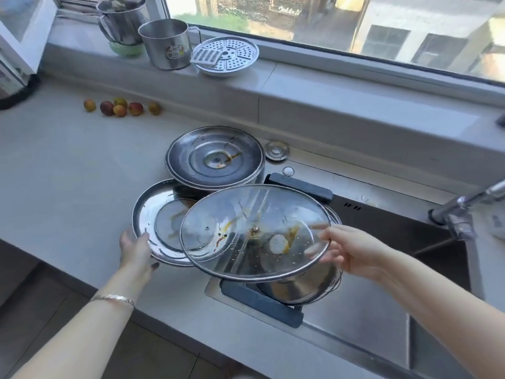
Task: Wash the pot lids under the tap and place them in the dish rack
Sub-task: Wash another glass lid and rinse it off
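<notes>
At a sunlit window counter [68,165], your left hand [136,248] clasps the rim of a steel lid [153,214] while your right hand [352,250] grips a stained glass lid [254,228], tilted over the dish rack [262,302] spanning the sink [396,225]; a third lid [216,157] lies behind.

Lids stacked at the sink's left edge, hands on either side.

A round glass lid [255,232] lies over a perforated metal colander [297,285] in the dark sink [396,225], overlapping a flat steel lid [153,214] to its left on the pale countertop [68,165]. Behind both sits a larger domed steel lid [216,157]. The left hand [136,248] grips the flat lid's near edge; the right hand [352,248] touches the glass lid's right rim. The tap [464,206] stands far right.
</notes>
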Tool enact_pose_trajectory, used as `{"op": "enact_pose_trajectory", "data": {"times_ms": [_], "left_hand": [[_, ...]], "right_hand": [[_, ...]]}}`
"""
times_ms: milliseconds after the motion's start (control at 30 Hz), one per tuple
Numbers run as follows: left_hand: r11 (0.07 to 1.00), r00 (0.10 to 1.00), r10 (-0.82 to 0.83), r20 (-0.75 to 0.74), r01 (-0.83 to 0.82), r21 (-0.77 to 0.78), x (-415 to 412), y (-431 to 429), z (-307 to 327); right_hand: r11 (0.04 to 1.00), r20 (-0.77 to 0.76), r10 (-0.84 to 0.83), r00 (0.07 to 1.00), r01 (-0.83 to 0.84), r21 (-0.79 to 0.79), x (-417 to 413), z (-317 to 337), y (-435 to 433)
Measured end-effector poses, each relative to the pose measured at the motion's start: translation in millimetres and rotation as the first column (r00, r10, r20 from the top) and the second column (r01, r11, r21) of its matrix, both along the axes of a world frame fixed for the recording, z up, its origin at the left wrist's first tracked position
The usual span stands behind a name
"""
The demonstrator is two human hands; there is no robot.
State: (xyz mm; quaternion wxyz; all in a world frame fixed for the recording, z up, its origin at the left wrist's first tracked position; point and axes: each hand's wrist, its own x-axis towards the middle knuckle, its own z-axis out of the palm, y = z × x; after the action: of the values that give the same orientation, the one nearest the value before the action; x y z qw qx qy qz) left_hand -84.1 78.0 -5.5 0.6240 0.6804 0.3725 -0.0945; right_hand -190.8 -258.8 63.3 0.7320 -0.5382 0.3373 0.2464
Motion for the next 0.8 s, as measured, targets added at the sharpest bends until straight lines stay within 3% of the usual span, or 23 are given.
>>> {"op": "enact_pose_trajectory", "data": {"times_ms": [100, 167, 233, 333, 400, 467, 600, 800], "left_hand": [[0.883, 0.996, -0.043, -0.077, 0.074, 0.463, -16, -24, 12], [0.828, 0.981, -0.175, 0.082, 0.102, 0.552, -30, -52, 28], [0.868, 0.925, -0.342, 0.164, 0.244, 0.433, -43, -86, 44], [0.898, 0.905, -0.418, 0.076, 0.424, -0.117, -58, -136, 56], [0.833, 0.900, -0.430, -0.069, 0.366, -0.415, -67, -164, 62], [0.772, 0.887, -0.438, -0.144, 0.290, -0.565, -75, -184, 61], [0.707, 0.851, -0.497, -0.167, 0.286, -0.647, -92, -215, 47], [0.792, 0.873, -0.478, -0.098, 0.380, -0.478, -125, -260, 29]], "right_hand": [[0.995, 0.082, 0.006, 0.997, 0.003, -0.104, -14, 9, -19], [0.991, 0.135, -0.009, 0.991, 0.027, -0.131, -26, 12, -33], [0.989, 0.156, -0.043, 0.987, 0.064, -0.134, -41, 10, -47], [0.984, 0.157, -0.114, 0.981, 0.133, -0.119, -67, 6, -63], [0.979, 0.159, -0.149, 0.976, 0.168, -0.117, -86, 3, -73], [0.974, 0.160, -0.156, 0.975, 0.179, -0.141, -104, -1, -84], [0.959, 0.160, -0.122, 0.980, 0.158, -0.235, -139, -5, -110], [0.980, 0.072, -0.131, 0.989, 0.141, -0.143, -181, -19, -139]]}}
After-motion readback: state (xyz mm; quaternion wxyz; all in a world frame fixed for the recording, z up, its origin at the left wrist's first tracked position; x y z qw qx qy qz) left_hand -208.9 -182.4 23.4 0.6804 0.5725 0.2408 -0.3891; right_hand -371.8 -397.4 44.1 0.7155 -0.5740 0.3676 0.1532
